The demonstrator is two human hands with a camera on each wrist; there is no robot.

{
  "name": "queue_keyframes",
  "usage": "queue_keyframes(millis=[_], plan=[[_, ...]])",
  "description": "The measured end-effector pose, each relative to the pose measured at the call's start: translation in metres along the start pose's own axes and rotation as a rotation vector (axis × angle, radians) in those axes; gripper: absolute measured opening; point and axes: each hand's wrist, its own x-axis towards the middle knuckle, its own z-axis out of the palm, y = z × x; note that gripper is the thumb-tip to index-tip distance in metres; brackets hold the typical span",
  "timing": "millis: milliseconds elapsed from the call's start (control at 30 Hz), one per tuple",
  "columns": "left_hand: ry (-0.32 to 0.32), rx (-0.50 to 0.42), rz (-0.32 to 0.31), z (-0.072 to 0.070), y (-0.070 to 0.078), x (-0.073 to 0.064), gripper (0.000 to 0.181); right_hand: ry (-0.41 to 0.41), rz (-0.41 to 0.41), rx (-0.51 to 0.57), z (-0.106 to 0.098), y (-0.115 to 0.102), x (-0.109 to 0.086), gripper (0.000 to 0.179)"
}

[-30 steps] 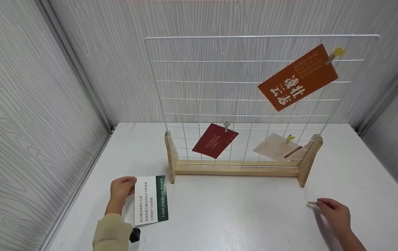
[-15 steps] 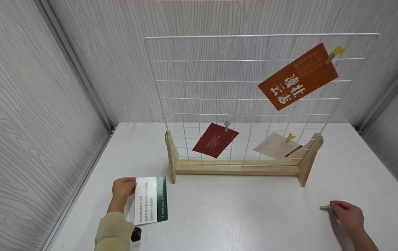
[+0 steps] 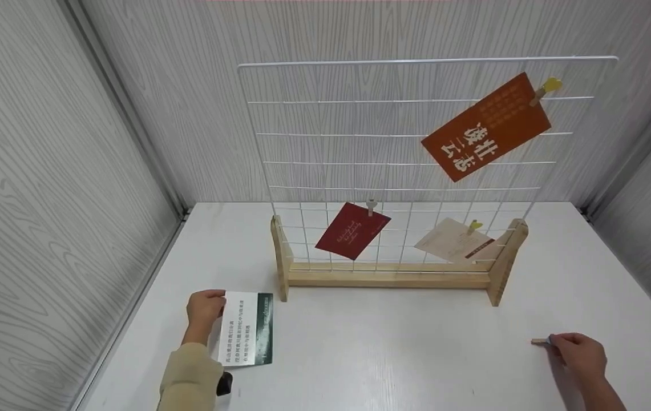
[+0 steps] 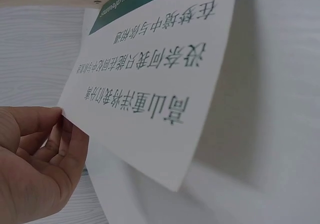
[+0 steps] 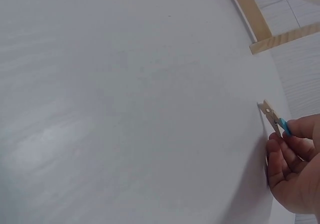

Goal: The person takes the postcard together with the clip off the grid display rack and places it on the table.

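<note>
My left hand pinches the upper left corner of a white and green card printed with dark lettering. In the left wrist view the card tilts up off the white table, and its shadow falls beneath. Far to the right, my right hand pinches a small wooden clothespin over the table. The right wrist view shows a light blue piece on the clothespin between thumb and fingers, its wooden tip pointing away from the hand.
A white wire grid stands in a wooden base behind both hands. Clipped to it are an orange card, a dark red card and a pale card. Panelled walls enclose the white table.
My right hand has moved right and slightly nearer with the clothespin. My left hand has shifted slightly right, and the card's angle has changed a little.
</note>
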Motion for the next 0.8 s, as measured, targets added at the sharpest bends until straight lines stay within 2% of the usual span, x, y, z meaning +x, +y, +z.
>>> queue_keyframes(millis=[133,300,400,500,733,800], plan=[[0.008,0.018,0.005,-0.001,0.006,-0.006,0.022,0.009,0.027,-0.012,-0.002,0.001,0.005,0.038],[-0.017,0.052,-0.008,-0.004,0.015,-0.012,0.024,-0.011,0.038,-0.012,-0.005,-0.001,0.004,0.040],[-0.038,0.085,-0.001,-0.003,0.015,-0.011,0.025,-0.016,0.035,-0.002,-0.006,-0.002,0.002,0.038],[-0.030,0.121,0.019,0.000,0.010,-0.006,0.025,-0.016,0.033,-0.004,-0.007,-0.003,0.000,0.037],[-0.076,0.098,-0.006,-0.022,0.058,-0.049,0.029,-0.006,0.074,-0.014,-0.007,-0.003,0.005,0.037],[-0.068,0.115,-0.003,-0.021,0.058,-0.049,0.030,-0.009,0.080,-0.016,-0.007,-0.005,0.004,0.037]])
